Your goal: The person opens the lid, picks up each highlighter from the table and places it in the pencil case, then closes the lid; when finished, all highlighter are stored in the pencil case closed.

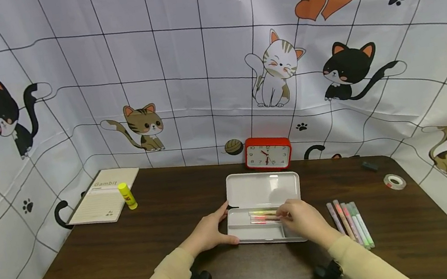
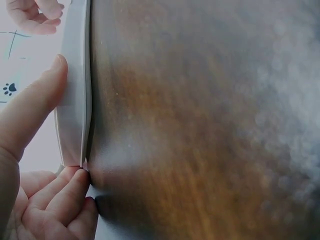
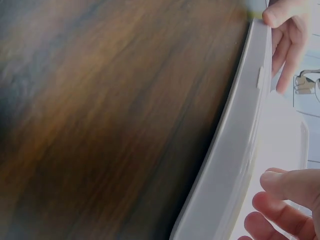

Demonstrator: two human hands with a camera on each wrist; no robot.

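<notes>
A white pencil case (image 1: 259, 233) lies on the brown table with its lid (image 1: 250, 191) folded back. Several light-coloured pens (image 1: 261, 217), with yellow, orange and red parts, lie in its upper compartment. My left hand (image 1: 207, 232) grips the case's left end, thumb at the front wall (image 2: 74, 117) and fingers round the corner. Over the right half of the case is my right hand (image 1: 305, 221), its loosely bent fingers close to the pens' right ends. In the right wrist view, the thumb (image 3: 287, 184) and fingers stand slightly apart with nothing visible between them.
Several capped pens (image 1: 351, 224) lie in a row right of the case. A red clock (image 1: 268, 153) stands behind the lid. Further right are a tape roll (image 1: 394, 182) and a small dark block (image 1: 369, 166). A notebook (image 1: 99, 196) and yellow glue stick (image 1: 127, 196) are at the left.
</notes>
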